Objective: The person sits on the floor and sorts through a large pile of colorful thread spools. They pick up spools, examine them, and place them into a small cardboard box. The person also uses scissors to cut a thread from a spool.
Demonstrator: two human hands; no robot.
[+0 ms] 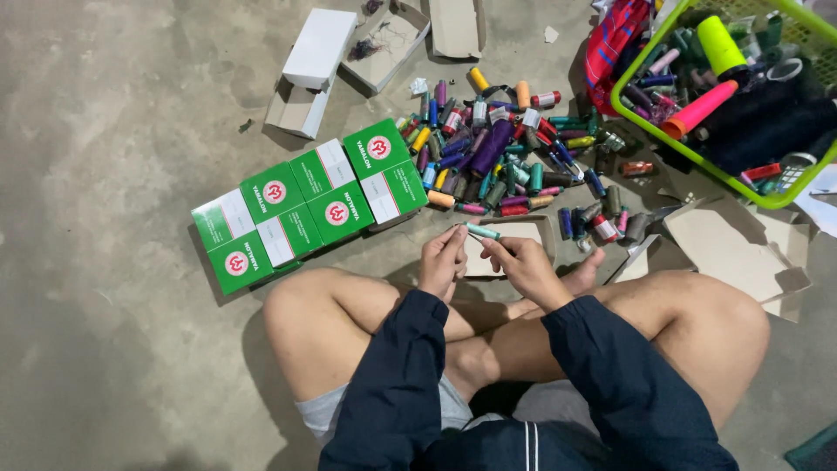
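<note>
Head view of a person seated cross-legged on a concrete floor [113, 113], sorting sewing thread. Largest at hand is the green plastic basket [645, 122] at upper right, holding large cones and dark cloth, with a red patterned cloth [615, 39] draped at its near corner. Left of centre, a block of green-and-white boxes [305, 205] lies in two rows, touching one another; beyond them sit open white cartons [318, 48]. Between boxes and basket spreads a loose heap of thread spools [506, 166] in many colours. Flat cardboard pieces [741, 249] lie beside the right knee, and an open shallow carton [527, 234] rests just beyond the hands.

Step in hand, as judged: inspecting or tidying a single spool. The teal spool [482, 231] is held above the shallow carton, between both hands. The right hand [527, 266] has its fingers [499, 247] closed around the spool's near end; the left hand [442, 262] has its fingers pinched together at the spool's far tip, perhaps on a loose thread end, too fine to confirm.

The next move probably calls for a steady pinch and a clear spot to set the spool down; the heap crowds the space ahead.
</note>
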